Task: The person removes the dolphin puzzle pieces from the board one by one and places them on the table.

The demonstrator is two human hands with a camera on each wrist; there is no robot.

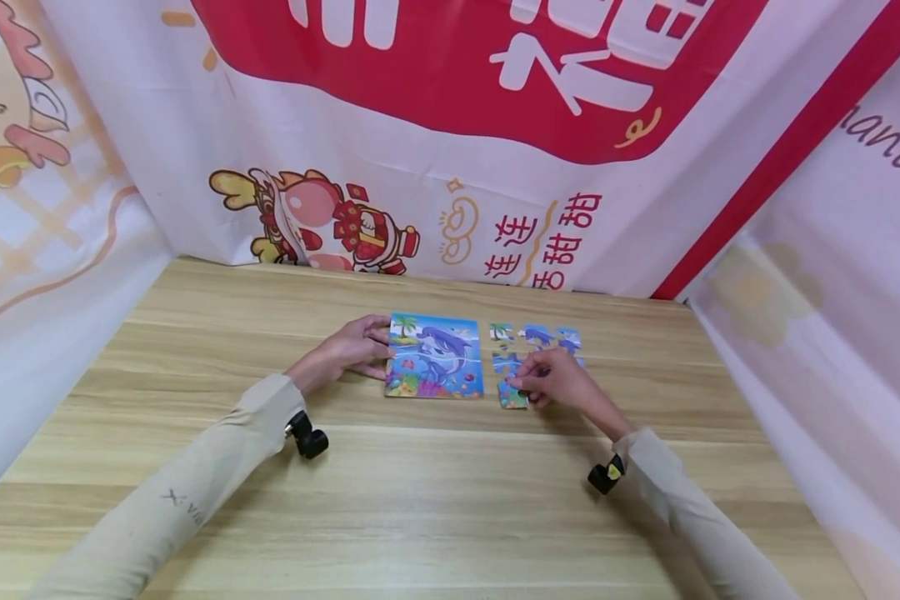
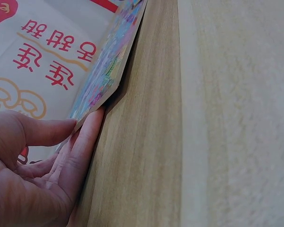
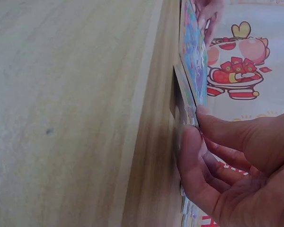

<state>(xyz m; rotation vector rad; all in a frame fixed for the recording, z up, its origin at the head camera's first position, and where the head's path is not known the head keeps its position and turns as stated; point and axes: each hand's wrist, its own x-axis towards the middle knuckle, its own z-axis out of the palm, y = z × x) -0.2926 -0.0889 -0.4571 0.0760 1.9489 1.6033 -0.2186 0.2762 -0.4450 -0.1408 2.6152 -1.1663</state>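
A square dolphin picture board lies on the table, with a palm tree and coral printed on it. My left hand grips its left edge; in the left wrist view the thumb is on the top side and a finger lies underneath. To the right, my right hand pinches a colourful jigsaw puzzle piece between thumb and fingers. That piece appears tilted in the right wrist view. Other puzzle pieces lie behind the right hand, partly hidden by it.
The wood-grain table extends in front of both hands. A printed cloth hangs behind it, and more cloth borders the right side. Small black devices are strapped at the wrists.
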